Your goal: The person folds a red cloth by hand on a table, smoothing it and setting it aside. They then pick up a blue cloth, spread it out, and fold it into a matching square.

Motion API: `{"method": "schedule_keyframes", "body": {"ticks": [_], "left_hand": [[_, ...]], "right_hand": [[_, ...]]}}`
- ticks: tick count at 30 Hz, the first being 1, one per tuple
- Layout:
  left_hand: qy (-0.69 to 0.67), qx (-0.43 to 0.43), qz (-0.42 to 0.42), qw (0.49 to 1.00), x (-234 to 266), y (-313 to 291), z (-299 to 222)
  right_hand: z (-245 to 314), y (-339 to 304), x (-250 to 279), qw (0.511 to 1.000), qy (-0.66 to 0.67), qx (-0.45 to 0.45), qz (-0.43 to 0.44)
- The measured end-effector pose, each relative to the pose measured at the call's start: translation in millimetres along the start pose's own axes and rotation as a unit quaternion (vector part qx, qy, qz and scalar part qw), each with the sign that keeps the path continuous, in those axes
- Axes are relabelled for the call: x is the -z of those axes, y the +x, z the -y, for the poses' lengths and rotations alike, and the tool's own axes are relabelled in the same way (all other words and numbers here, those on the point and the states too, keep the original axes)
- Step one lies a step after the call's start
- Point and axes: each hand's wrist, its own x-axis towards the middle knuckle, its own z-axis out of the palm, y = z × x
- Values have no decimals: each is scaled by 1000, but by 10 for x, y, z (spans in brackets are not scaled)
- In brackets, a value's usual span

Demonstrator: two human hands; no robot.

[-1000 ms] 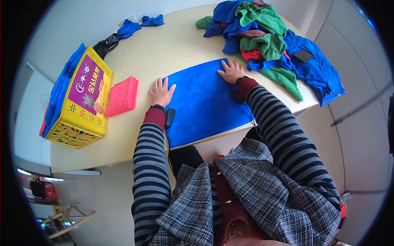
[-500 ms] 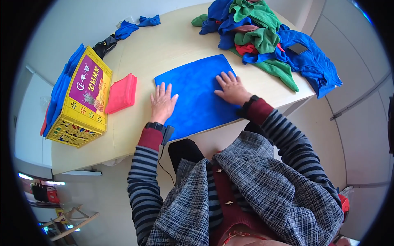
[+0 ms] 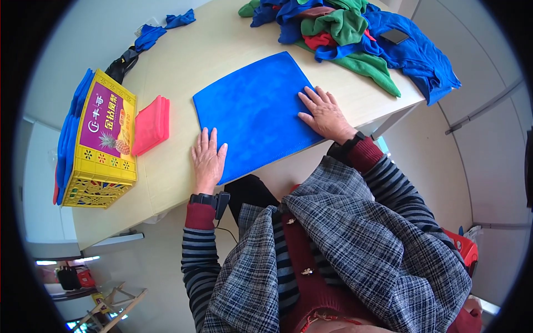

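A blue cloth [image 3: 252,111] lies spread flat on the table in front of me, its near edge along the table's front edge. My left hand [image 3: 209,162] rests palm down at the cloth's left edge near its lower left corner, fingers stretched out. On the cloth's right edge lies my right hand [image 3: 327,114], also flat, with its fingers spread. Neither hand holds anything. To the left of the cloth is a small stack of folded pink-red cloths [image 3: 152,126].
A yellow plastic crate [image 3: 102,150] with blue cloths hanging at its left stands on the table's left side. At the back right, a heap of blue, green and red cloths [image 3: 338,28] bears a dark phone [image 3: 395,36]. Crumpled blue cloths [image 3: 150,38] lie far left.
My hands have slid apart, the left toward the lower left and the right slightly outward, to the cloth's side edges. The whole view has shifted a little.
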Motion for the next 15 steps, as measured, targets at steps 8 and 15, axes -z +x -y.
{"method": "schedule_keyframes", "body": {"ticks": [8,15], "left_hand": [[8,30,-9,999,88,-296,26],[-38,-132,-42,990,287,-817,-214]], "right_hand": [[-166,-283,17,992,77,92,-46],[-189,-556,235,979,56,194,6]]}}
